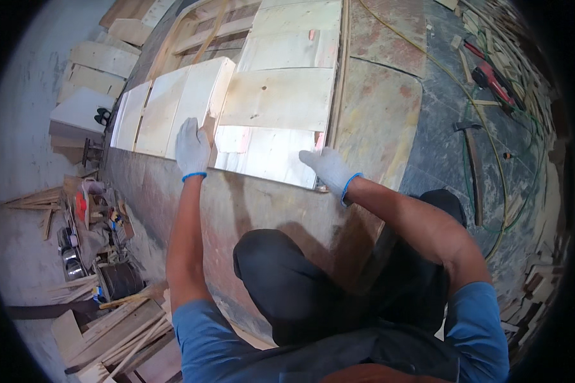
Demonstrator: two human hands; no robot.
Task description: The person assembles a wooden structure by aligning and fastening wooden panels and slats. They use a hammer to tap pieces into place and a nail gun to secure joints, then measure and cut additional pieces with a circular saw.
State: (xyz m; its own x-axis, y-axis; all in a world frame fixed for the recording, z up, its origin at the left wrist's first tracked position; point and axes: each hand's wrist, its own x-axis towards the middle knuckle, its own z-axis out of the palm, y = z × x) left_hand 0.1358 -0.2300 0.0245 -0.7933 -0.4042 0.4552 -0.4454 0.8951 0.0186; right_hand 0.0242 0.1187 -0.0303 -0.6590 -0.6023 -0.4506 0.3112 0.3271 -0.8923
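Note:
My left hand (192, 148), in a pale glove with a blue cuff, grips the near right corner of a raised wooden board (197, 96). Its fingers lie on the face and its thumb is at the side. At the near right corner of a flat panel of pale planks (278, 96), my gloved right hand (329, 169) holds the edge, thumb over the top; its other fingers are partly hidden. Glare whitens the panel's near plank (268, 153). Beyond the raised board, an open wooden frame (214, 29) shows slats.
A stained work board (377, 121) lies under the panel. To the right are a hammer (474, 166), a red power tool (494, 84) and a yellowish hose (421, 48). Wood blocks (96, 60) line the far left; scrap wood (118, 338) and a dark bucket (121, 281) sit near left.

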